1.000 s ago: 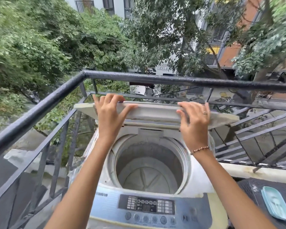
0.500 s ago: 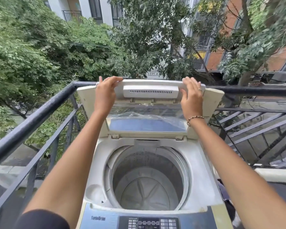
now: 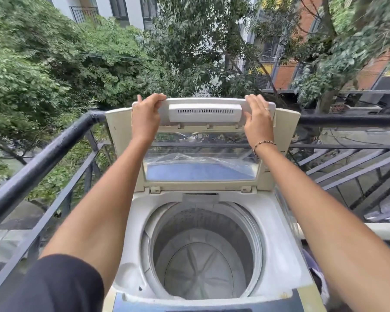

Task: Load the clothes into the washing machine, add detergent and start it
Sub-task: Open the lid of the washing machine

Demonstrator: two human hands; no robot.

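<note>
My washing machine (image 3: 279,244) is a white top-loader. Its round drum (image 3: 200,266) lies open and shows its grey ribbed bottom. Behind the drum the lid (image 3: 205,112) stands upright, folded in two, with a clear window in the lower half. My left hand (image 3: 145,113) and right hand (image 3: 258,115) grip its upper edge.

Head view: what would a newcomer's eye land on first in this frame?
First, the washer's lid at centre, standing upright, with the left hand and right hand holding its top edge. Below it gapes the drum, with no clothes inside. A dark railing runs behind, with dense trees beyond.
</note>
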